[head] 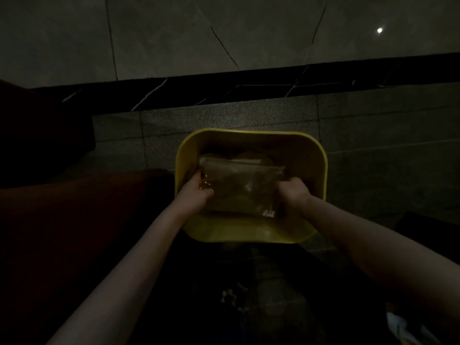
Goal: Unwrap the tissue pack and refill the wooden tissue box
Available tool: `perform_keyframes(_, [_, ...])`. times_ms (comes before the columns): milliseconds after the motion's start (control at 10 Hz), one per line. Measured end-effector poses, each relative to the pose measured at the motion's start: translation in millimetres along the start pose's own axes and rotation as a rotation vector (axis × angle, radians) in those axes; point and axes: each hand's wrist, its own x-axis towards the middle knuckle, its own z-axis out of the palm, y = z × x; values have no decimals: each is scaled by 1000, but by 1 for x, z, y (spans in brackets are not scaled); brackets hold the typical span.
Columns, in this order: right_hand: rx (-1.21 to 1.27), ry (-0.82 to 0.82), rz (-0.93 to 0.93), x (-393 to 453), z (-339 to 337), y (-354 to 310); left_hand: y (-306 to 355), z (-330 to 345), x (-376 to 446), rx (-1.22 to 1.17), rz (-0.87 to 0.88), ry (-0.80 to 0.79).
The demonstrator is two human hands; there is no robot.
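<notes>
The scene is very dark. I hold a clear plastic wrapper (239, 185) over the mouth of a yellow bin (321, 168) on the floor. My left hand (196, 192) grips the wrapper's left end and my right hand (293, 192) grips its right end. The wrapper looks flat and crinkled, and I cannot tell whether anything is inside it. Crumpled material lies deeper in the bin, behind the wrapper. No wooden tissue box shows in this view.
The bin stands on a grey tiled floor (373, 135) near a dark marble skirting (224, 88) and a pale wall. Dark reddish furniture (62, 220) fills the left side. Something pale lies at the bottom right corner (403, 327).
</notes>
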Motion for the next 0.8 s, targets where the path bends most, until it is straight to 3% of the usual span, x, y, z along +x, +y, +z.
perform_keyframes(100, [-104, -30, 26, 0, 3, 0, 1, 0, 2, 111, -11, -5])
perform_keyframes(200, [-343, -41, -79, -2, 5, 0, 0, 1, -1, 203, 43, 27])
perform_keyframes(400, [-787, -69, -406, -29, 8, -6, 11, 13, -19, 698, 310, 205])
perform_keyframes(600, [-1311, -41, -661, -76, 2, -29, 50, 13, -56, 1242, 502, 234])
perform_keyframes(800, [-1499, 85, -873, -150, -35, -57, 105, 17, -115, 1309, 540, 240])
